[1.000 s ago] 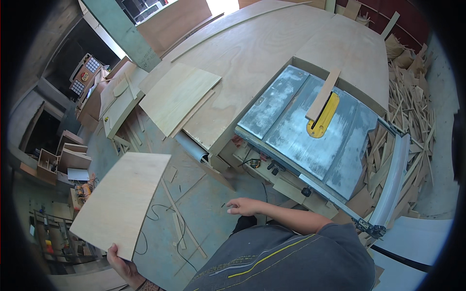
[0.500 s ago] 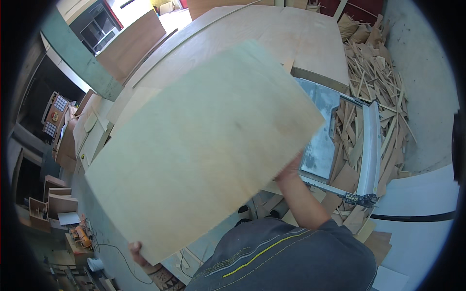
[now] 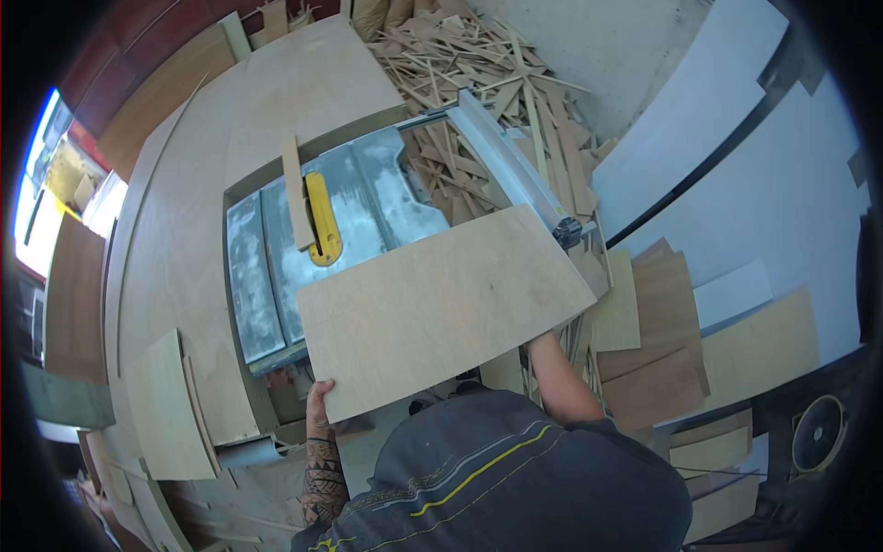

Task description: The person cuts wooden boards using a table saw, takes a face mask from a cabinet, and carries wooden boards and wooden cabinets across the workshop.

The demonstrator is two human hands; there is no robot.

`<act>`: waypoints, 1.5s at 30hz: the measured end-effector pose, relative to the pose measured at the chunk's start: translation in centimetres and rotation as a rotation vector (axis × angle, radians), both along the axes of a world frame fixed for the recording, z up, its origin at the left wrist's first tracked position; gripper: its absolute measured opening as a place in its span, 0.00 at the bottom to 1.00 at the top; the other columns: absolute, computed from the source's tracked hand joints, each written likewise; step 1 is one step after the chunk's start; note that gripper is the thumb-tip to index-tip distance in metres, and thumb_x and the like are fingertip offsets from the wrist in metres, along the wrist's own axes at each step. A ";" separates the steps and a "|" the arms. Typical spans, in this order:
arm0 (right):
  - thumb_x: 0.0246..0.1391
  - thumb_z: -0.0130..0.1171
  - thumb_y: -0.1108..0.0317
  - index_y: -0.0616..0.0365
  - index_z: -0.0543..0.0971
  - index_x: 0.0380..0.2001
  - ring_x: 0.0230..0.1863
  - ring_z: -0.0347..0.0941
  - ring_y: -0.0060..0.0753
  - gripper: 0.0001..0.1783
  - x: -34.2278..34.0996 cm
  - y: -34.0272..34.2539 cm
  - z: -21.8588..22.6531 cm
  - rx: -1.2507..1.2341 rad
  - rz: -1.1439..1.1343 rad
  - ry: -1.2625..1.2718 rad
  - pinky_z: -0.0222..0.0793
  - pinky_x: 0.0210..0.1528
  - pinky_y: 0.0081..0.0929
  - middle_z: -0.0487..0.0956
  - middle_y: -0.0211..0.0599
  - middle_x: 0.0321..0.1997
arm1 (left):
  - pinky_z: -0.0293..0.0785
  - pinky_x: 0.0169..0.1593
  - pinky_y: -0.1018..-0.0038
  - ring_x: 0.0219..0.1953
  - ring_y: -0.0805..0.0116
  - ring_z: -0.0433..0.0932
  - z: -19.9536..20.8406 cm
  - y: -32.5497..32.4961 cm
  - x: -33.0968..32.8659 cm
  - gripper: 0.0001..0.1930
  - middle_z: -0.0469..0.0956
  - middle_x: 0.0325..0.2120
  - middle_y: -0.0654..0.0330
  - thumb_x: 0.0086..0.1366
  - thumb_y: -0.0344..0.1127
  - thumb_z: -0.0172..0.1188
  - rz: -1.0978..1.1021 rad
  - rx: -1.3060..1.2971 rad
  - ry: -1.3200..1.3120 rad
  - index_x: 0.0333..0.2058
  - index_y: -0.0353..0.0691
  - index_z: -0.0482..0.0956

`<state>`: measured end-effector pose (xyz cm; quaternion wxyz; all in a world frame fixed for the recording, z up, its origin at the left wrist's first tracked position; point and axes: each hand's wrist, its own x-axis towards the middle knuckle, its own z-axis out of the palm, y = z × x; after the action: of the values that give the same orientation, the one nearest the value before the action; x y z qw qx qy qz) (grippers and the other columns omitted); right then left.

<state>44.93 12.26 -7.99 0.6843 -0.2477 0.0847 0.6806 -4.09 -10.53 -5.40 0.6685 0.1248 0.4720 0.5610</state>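
A rectangular plywood panel is held in front of my body, over the near right part of a table saw's metal top. My left hand grips its near left corner, thumb on the upper face. Under the near right edge, my right hand supports the panel; its fingers are mostly hidden beneath the wood. Beyond the panel, a yellow blade insert is set in the saw top, with a narrow wooden strip along its left side.
A large wooden table surface surrounds the saw on the left and far side. A metal rail runs along the right. Heaped wood offcuts lie behind it. White sheets and board pieces lean at the right.
My view has swung right, bringing the saw top and yellow insert into sight. The panel has been lowered and now lies flatter near the saw, still in both hands.
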 end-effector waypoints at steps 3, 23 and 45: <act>0.69 0.40 0.29 0.51 0.64 0.73 0.72 0.67 0.49 0.44 1.4 -0.9 -1.0 -0.033 -0.045 0.001 0.67 0.70 0.58 0.72 0.43 0.71 | 0.84 0.56 0.59 0.51 0.51 0.84 -2.7 1.5 0.9 0.33 0.80 0.53 0.45 0.65 0.42 0.64 0.005 -0.063 0.079 0.63 0.28 0.69; 0.73 0.54 0.64 0.62 0.65 0.63 0.53 0.82 0.57 0.21 0.9 -4.5 -1.4 -0.227 0.268 -0.616 0.79 0.57 0.63 0.78 0.51 0.58 | 0.53 0.75 0.42 0.74 0.22 0.51 7.7 8.4 16.4 0.54 0.53 0.72 0.28 0.54 0.51 0.76 -0.854 0.448 1.881 0.73 0.38 0.57; 0.65 0.64 0.43 0.62 0.79 0.35 0.20 0.77 0.29 0.27 1.9 0.2 1.6 -0.370 0.677 -1.348 0.73 0.21 0.28 0.81 0.37 0.24 | 0.57 0.75 0.48 0.73 0.26 0.58 4.6 15.8 13.7 0.56 0.57 0.68 0.22 0.50 0.54 0.77 -0.818 0.566 1.942 0.71 0.33 0.59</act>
<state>46.84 12.42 -6.37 0.2902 -0.7307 -0.3180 0.5298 9.63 5.24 -0.76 0.0939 0.8113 0.5751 0.0466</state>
